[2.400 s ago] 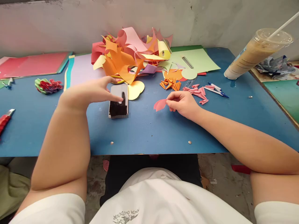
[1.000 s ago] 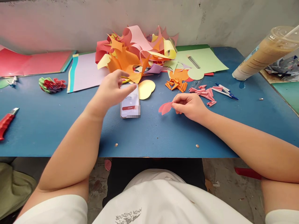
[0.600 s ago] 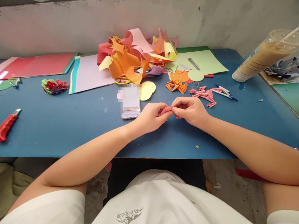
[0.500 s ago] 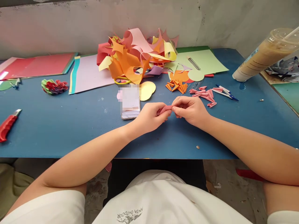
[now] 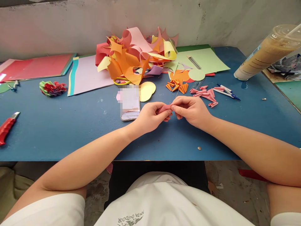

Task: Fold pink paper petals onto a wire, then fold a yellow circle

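A small piece of pink paper [image 5: 165,108] is pinched between my two hands above the blue table. My left hand [image 5: 151,116] grips its left end between thumb and fingers. The fingertips of my right hand [image 5: 191,110] close on its right end, and a thin needle-like rod [image 5: 178,93] sticks up from them. Several folded pink paper cones [image 5: 205,93] lie just beyond my right hand. Folded orange paper pieces [image 5: 177,85] are heaped behind both hands. Left of my left hand lies a phone [image 5: 130,114], its screen partly blurred, beside yellow paper circles [image 5: 147,91].
Cut paper scraps [image 5: 131,62] pile up against the wall. A tilted-looking cup of iced drink [image 5: 264,55] stands at the right, near pens [image 5: 228,91]. A red utility knife [image 5: 8,128] and a ruffled paper flower [image 5: 53,88] are at the left. Pale green sheets [image 5: 211,61] lie behind.
The pink paper has turned slightly between my fingers, and its left part shows wider now. Both hands stay in nearly the same place. The view has shifted a little.
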